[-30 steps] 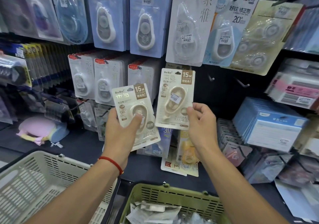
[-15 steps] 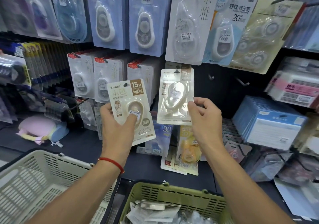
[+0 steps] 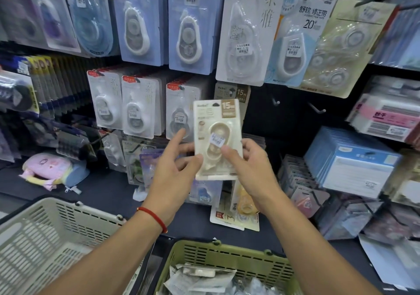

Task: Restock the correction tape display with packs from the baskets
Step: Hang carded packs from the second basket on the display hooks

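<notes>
Gripped upright between left hand (image 3: 175, 165) and right hand (image 3: 252, 165): cream carded correction tape pack (image 3: 217, 139), above the green slotted plastic basket (image 3: 227, 256).

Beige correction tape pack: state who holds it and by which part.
Both hands hold the beige correction tape pack upright: left hand pinches its lower left edge, right hand grips its lower right edge, thumb on the blister.

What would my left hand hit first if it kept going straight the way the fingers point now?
Probably the white hanging correction tape pack just above the left hand's index fingertip, up and to the right on the display. Depth is unclear; the hand already touches the cream pack.
</notes>
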